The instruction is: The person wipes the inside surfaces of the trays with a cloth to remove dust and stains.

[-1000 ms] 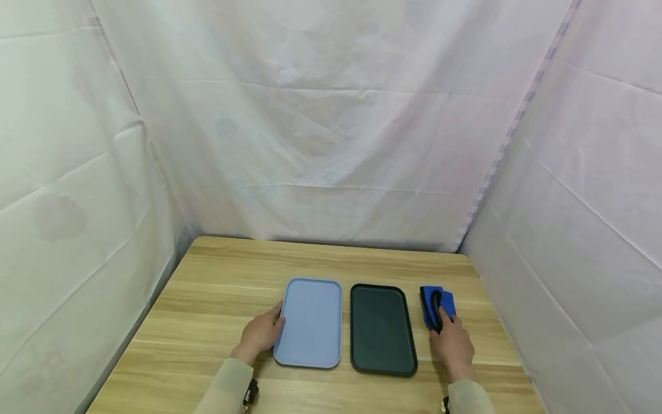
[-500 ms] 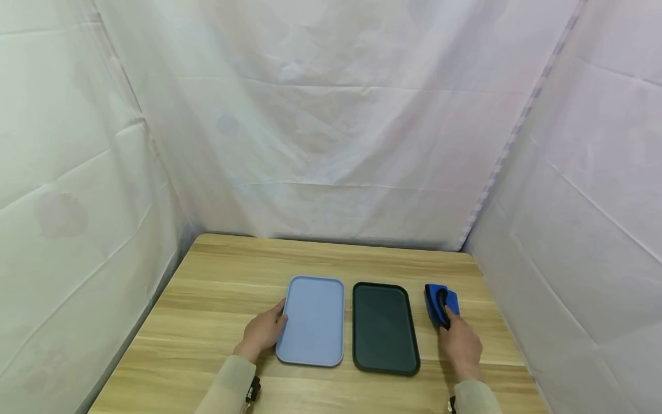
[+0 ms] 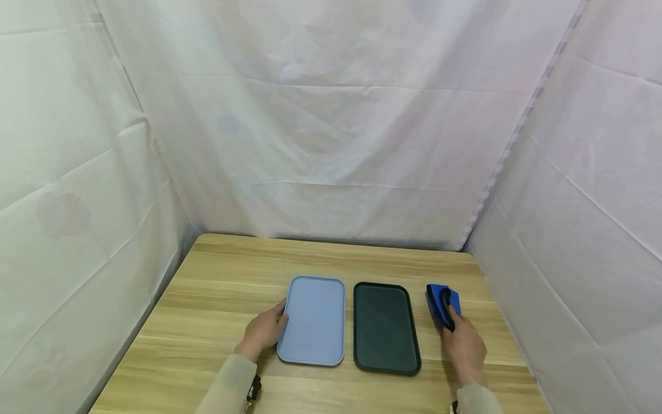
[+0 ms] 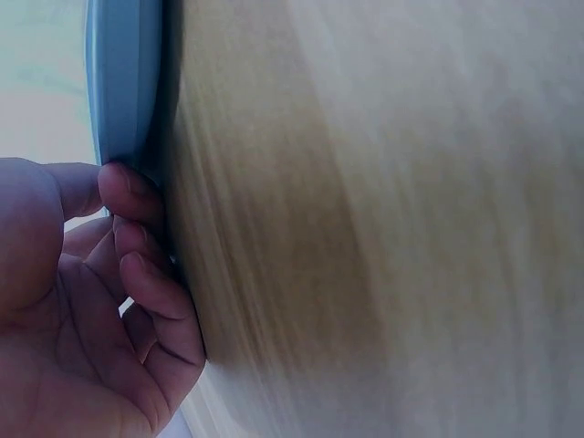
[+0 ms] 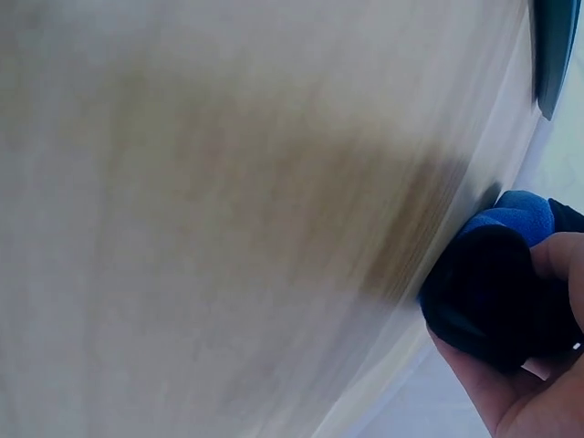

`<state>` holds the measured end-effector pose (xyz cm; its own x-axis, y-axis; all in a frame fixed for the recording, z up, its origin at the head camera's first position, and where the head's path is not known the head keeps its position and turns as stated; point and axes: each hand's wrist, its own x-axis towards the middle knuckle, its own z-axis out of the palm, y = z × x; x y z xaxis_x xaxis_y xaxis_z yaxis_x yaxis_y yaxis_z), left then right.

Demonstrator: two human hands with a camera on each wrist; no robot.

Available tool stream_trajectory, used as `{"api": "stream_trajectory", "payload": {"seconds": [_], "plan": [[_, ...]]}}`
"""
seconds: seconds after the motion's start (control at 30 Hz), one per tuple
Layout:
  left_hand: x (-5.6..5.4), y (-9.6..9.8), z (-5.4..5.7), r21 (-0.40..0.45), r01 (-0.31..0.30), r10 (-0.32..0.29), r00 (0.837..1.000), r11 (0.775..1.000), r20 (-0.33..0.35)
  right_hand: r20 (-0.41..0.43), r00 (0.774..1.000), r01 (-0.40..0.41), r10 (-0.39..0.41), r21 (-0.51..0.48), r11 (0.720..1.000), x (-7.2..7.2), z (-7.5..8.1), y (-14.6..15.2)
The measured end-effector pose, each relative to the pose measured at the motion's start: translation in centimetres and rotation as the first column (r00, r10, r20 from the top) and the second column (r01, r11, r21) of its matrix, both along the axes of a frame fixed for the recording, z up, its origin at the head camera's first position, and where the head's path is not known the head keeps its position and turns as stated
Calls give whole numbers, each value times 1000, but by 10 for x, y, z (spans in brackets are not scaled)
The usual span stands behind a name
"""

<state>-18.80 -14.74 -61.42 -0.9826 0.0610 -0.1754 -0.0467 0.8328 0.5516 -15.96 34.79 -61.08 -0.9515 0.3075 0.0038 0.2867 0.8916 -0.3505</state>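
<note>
A light blue tray [image 3: 313, 321] lies flat on the wooden table, and my left hand [image 3: 265, 328] is at its left edge. In the left wrist view, the thumb and curled fingertips of that hand [image 4: 100, 301] pinch the tray's rim [image 4: 128, 82]. To the right of a dark green tray [image 3: 386, 328], my right hand [image 3: 464, 348] grips a folded blue cloth item with black trim [image 3: 438, 305] by its near end. The right wrist view shows the thumb on top and fingers underneath its rounded black fold [image 5: 479, 287], close over the table.
The two trays lie side by side with a narrow gap of wooden table [image 3: 233, 264] between them. White curtains [image 3: 331, 144] enclose the table at the back and both sides. A corner of a dark tray [image 5: 555, 55] shows at the upper right of the right wrist view.
My right hand has shifted slightly right, and the blue cloth item has moved a little with it, away from the green tray. The left hand keeps its place at the light blue tray's edge.
</note>
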Motion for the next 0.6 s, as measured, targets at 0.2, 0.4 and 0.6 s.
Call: {"api": "stream_trajectory", "payload": {"seconds": [0.2,0.4,0.6], "plan": [[0,0,1,6,-9,9,1000,1000,17,-27,999,24,-24,1,1000,6,2,-4],[-1,-1,-1,6,-12,12,1000,1000,15,-28,999,41,-42,-19,999,13,5,-9],[-1,-1,-2,12,-12,11,1000,1000,18,-64,998,23,-25,-19,1000,21,5,-14]]}}
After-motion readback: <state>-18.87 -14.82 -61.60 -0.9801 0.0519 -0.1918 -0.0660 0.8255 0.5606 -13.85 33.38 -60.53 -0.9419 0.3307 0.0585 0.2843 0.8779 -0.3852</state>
